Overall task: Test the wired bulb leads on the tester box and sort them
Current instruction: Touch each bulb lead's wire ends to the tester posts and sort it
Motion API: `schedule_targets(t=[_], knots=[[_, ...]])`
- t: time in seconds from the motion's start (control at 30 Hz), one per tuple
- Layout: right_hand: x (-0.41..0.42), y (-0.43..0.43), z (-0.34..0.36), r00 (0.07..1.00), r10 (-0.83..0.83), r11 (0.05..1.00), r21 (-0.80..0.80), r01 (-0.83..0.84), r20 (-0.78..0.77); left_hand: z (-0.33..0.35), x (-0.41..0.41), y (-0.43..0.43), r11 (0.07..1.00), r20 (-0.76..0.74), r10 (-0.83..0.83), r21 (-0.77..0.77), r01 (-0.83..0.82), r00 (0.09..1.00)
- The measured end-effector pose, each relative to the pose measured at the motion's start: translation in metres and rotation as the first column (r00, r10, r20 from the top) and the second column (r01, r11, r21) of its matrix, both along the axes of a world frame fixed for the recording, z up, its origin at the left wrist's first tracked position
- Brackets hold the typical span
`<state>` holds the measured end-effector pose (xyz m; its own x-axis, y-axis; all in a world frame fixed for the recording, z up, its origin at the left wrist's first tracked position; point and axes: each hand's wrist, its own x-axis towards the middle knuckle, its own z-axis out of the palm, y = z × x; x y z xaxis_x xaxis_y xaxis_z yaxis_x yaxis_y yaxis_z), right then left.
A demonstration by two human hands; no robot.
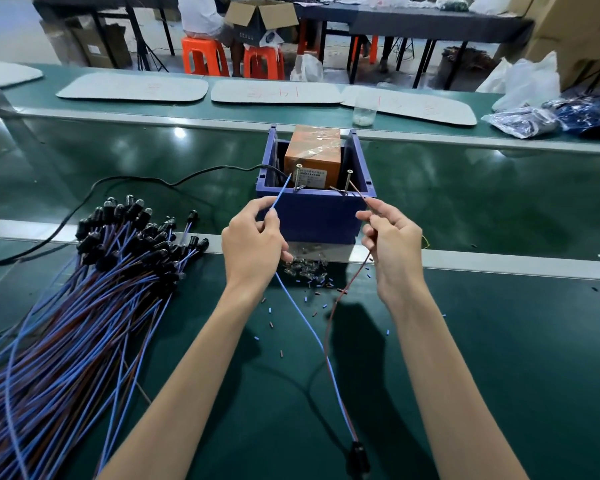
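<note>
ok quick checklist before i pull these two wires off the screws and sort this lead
1. Blue wire pinched in left hand: ok.
2. Brown wire pinched in right hand: ok.
3. Blue tip at the left screw: close, actual contact cannot tell.
4. Brown tip at the right screw: close, actual contact cannot tell.
5. Bulb socket on this lead lit: cannot tell, it lies dark at the bottom edge of the view.
6. Pile of leads on the left lies apart from this lead: ok.
</note>
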<state>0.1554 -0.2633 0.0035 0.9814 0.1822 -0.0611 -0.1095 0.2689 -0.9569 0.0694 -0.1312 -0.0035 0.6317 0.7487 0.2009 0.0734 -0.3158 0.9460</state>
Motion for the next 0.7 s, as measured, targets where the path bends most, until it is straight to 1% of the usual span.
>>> schedule_targets(t=[0.27, 0.7], knots=[[0.0012, -0.0017, 0.0024, 1.000, 0.003, 0.999, 0.053, -0.002, -0.012, 0.0029, -0.0006, -0.0004, 0.997, 0.013, -0.022, -0.074, 0.023, 1.000], [-0.0014, -0.0045, 0.0021, 0.999, 0.032, 0.999, 0.022, -0.031, -0.007, 0.0015, 0.0008, 0.0025, 0.987, 0.058, -0.034, -0.155, 0.043, 0.998]])
